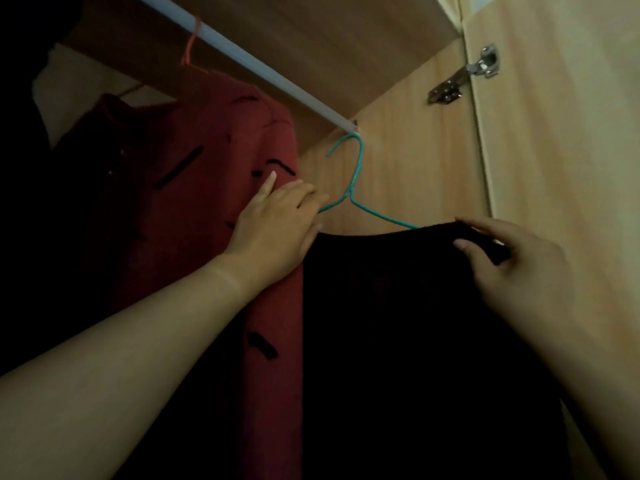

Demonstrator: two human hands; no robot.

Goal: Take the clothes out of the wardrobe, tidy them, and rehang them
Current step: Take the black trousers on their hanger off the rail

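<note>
A black garment (398, 323) hangs on a teal wire hanger (358, 174) whose hook sits at the right end of the white rail (242, 57). My left hand (277, 230) grips the hanger's left arm and the garment's top left edge. My right hand (512, 261) pinches the garment's top right corner between thumb and fingers. Just left of it, a red garment with black marks (214, 174) hangs from a pink hanger (192, 46) on the same rail.
The wardrobe's wooden side wall (415, 150) stands close behind the teal hanger. The open door (561, 133) with a metal hinge (464, 77) is at the right. More dark clothing (20, 168) fills the left side. A wooden shelf (311, 29) is above the rail.
</note>
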